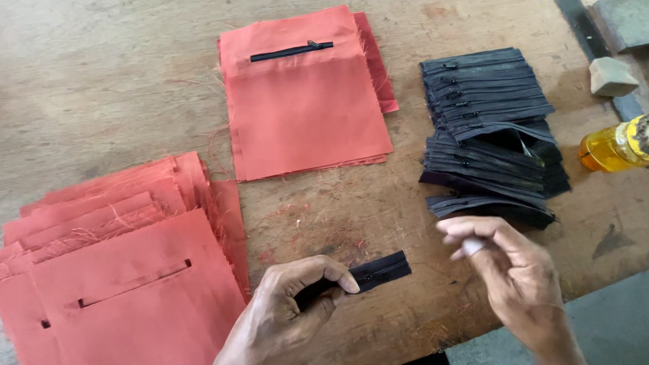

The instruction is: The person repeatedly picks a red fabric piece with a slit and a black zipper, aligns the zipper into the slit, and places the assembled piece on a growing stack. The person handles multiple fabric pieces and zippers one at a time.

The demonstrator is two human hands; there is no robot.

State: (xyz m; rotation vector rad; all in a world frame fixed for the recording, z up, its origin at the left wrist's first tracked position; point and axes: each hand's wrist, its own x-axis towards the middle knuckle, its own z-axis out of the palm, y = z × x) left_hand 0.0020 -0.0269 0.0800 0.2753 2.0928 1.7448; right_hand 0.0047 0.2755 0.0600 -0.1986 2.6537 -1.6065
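Left hand point(283, 316) at the bottom middle of the frame, fingers shut tight on one end of a short black zipper point(376, 271). Other end of the zipper poking out to the right, low over the wooden table point(116, 82).

Right hand point(514, 269) at the lower right, just beside the zipper but not touching it. Fingers curled close together, with something small and white at the fingertips. Too blurry to tell what that is, or how tight the pinch is.

Big stack of red cloth pieces point(117, 286) at the lower left, fanned out, top piece with a long thin slit cut in it. Left hand's wrist just beside that stack.

Smaller red stack point(303, 103) at the upper middle, top piece with a black zipper already sitting in its slit.

Pile of black zippers point(486, 131) at the right, just above the right hand.

Yellow bottle point(618, 146) lying on its side at the far right edge. Small grey wedge point(612, 76) above it.
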